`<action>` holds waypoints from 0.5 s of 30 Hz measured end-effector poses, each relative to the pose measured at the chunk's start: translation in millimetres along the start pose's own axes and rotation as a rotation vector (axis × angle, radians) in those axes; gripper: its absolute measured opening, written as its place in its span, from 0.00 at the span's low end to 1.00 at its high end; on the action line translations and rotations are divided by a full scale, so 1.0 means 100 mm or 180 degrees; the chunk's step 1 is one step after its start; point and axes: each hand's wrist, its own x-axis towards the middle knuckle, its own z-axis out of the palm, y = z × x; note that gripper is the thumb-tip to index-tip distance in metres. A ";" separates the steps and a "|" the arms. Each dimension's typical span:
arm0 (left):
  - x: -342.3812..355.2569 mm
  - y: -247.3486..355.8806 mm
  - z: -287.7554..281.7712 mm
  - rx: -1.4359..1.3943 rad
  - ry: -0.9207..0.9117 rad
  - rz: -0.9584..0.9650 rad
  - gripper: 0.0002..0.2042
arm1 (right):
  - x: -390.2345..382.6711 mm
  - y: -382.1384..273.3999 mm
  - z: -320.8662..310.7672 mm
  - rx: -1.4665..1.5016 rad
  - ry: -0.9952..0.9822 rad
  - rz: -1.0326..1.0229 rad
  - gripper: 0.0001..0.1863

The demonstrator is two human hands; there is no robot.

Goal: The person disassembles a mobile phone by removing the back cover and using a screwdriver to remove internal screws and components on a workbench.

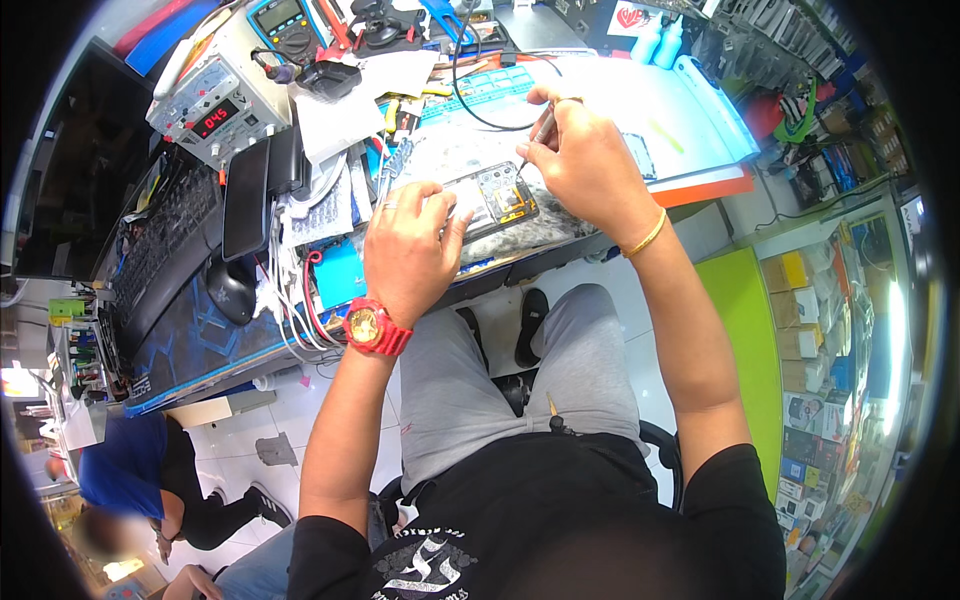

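Note:
An opened smartphone (508, 205) with its inner parts exposed lies on the bench in front of me. My left hand (408, 245), wearing a red watch (377, 328), grips the phone's left end, fingers curled over it. My right hand (585, 160) pinches a thin precision screwdriver (544, 127) between thumb and fingers. Its dark tip points down at the phone's upper right part; whether it touches is too small to tell.
Left of the phone stand cables, a dark smartphone (246, 196), a power supply (215, 110), a keyboard (165, 240) and a mouse (229, 287). A multimeter (287, 30) sits at the back. A pale blue mat (700, 120) lies to the right. Someone in blue (125, 465) is at lower left.

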 end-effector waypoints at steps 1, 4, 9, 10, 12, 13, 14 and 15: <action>0.00 -0.01 0.00 -0.0035 -0.0002 -0.0028 0.10 | 0.00 0.01 0.00 0.0247 0.0000 0.0056 0.20; 0.03 -0.01 -0.02 -0.0253 0.0032 -0.0135 0.10 | -0.02 0.04 -0.02 0.0383 0.0047 0.0036 0.20; 0.26 0.03 -0.04 -0.0252 -0.0093 -0.0030 0.09 | 0.01 0.00 -0.05 0.0640 0.0249 0.0009 0.23; 0.33 0.04 -0.03 -0.0267 -0.0126 0.0011 0.09 | 0.03 -0.02 -0.05 0.0780 0.0287 0.0079 0.23; 0.44 0.05 0.02 -0.0239 -0.0282 0.0051 0.09 | 0.04 -0.03 -0.03 0.0662 0.0225 0.0079 0.22; 0.49 0.04 0.04 -0.0228 -0.0358 0.0078 0.09 | 0.05 -0.03 -0.03 0.0599 0.0201 0.0079 0.22; 0.51 0.04 0.05 -0.0223 -0.0338 0.0075 0.09 | 0.04 -0.03 -0.03 0.0508 0.0191 0.0052 0.22; 0.53 0.03 0.07 -0.0219 -0.0317 0.0071 0.08 | 0.02 -0.02 -0.03 0.0418 0.0180 0.0025 0.22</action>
